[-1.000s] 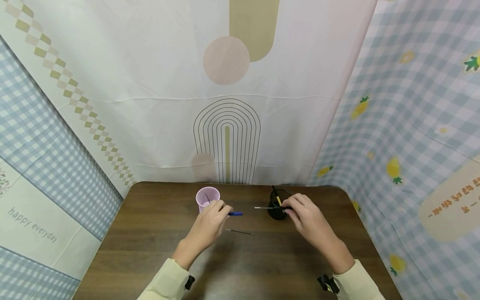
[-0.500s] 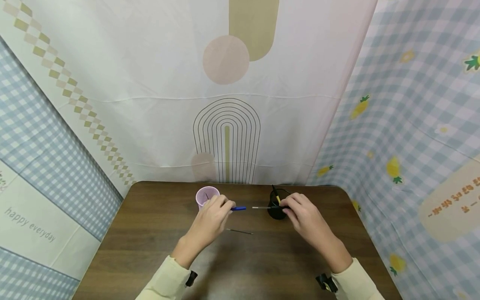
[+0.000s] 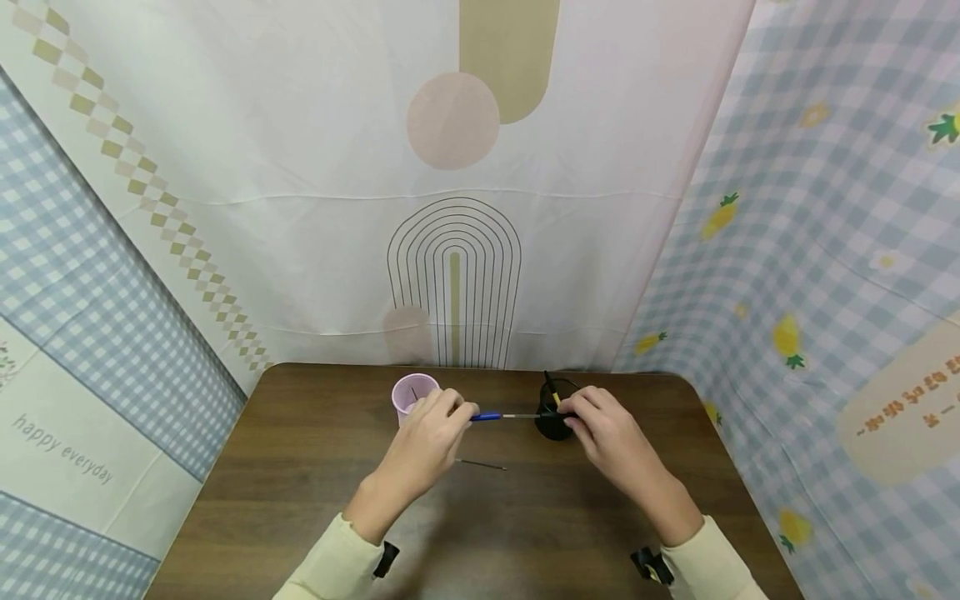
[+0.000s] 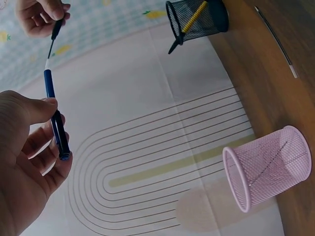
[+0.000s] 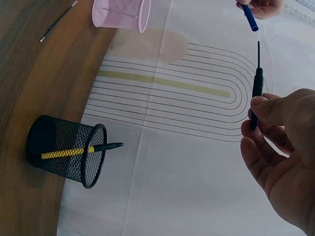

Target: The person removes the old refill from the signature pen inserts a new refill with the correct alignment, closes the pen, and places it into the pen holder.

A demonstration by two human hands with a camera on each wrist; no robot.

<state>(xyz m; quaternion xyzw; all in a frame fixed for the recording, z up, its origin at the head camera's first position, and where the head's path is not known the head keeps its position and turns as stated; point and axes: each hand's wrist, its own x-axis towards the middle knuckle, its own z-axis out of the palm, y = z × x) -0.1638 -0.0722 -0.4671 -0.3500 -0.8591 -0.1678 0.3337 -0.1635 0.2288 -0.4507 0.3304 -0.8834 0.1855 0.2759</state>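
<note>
My left hand [image 3: 427,437] pinches a blue pen barrel [image 4: 50,86] between thumb and fingers, its end pointing toward the other hand. Between thumb and fingertips, my right hand [image 3: 611,433] holds a black pen grip section [image 5: 257,88]. Out of that section sticks a thin pen refill [image 5: 259,54]. The refill's pale end is right at the mouth of the blue barrel, and the pieces line up, raised above the table. Below the hands, a loose refill [image 3: 483,464] lies on the wooden table, partly covered by the left hand in the head view.
A pink mesh pen cup [image 4: 268,167] with a thin refill inside stands behind the left hand. Near the right hand stands a black mesh pen cup [image 5: 37,142] holding a yellow and black pen [image 5: 108,146]. A patterned cloth [image 3: 315,267] hangs at the table's [image 3: 300,500] back edge.
The left hand has moved right and slightly up with the blue barrel, closing the gap to the refill's end. The right hand has barely moved.
</note>
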